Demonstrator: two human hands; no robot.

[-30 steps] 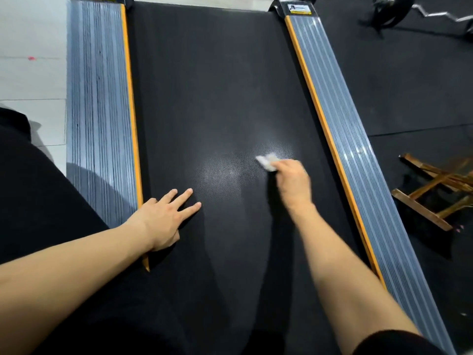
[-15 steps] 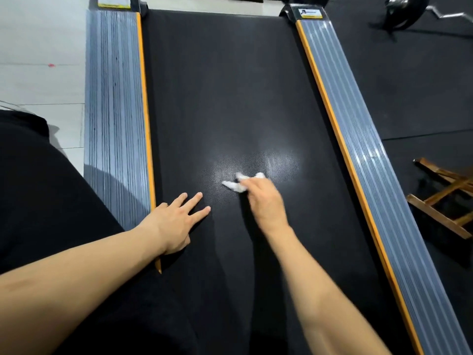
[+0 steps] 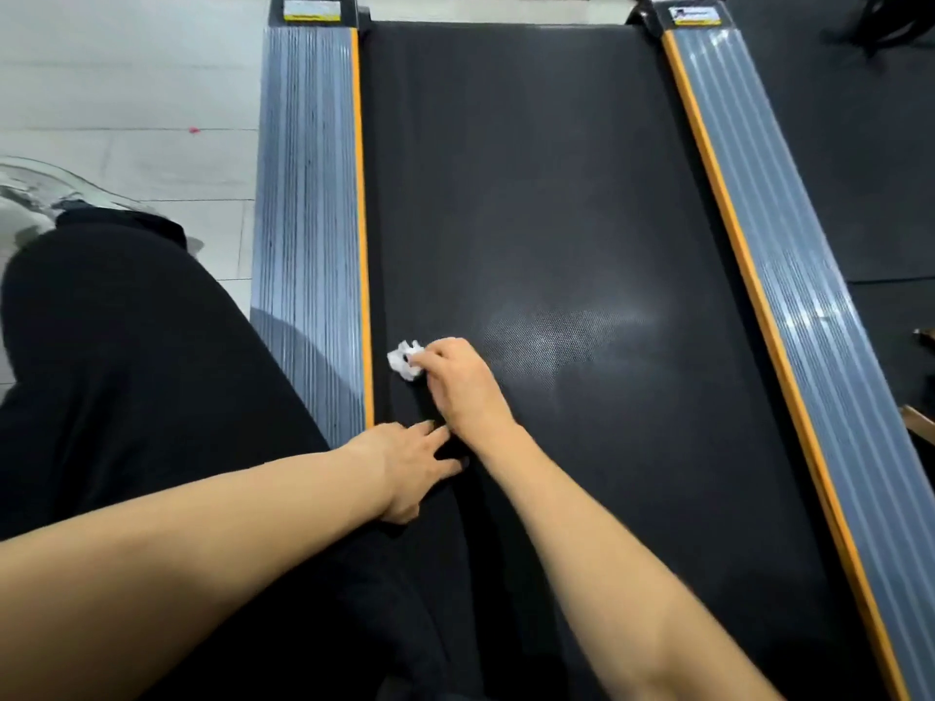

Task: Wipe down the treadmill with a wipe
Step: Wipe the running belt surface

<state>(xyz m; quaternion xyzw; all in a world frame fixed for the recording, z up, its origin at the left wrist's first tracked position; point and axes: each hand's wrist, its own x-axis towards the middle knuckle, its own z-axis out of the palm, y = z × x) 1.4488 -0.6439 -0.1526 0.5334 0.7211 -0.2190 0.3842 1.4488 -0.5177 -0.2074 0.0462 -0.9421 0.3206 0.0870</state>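
Observation:
The treadmill's black belt runs up the middle between two grey ribbed side rails with orange edges, the left rail and the right rail. My right hand grips a crumpled white wipe and presses it on the belt close to the left rail. My left hand rests flat on the belt just below it, fingers straight, partly under my right wrist. A damp sheen shows on the belt to the right of the wipe.
My leg in black trousers fills the lower left beside the left rail. White floor tiles lie at the left, black rubber gym flooring at the right. A wooden piece pokes in at the right edge.
My right hand has swept the wipe leftward across the belt, from right of centre to beside the left rail. My left hand stays flat on the belt.

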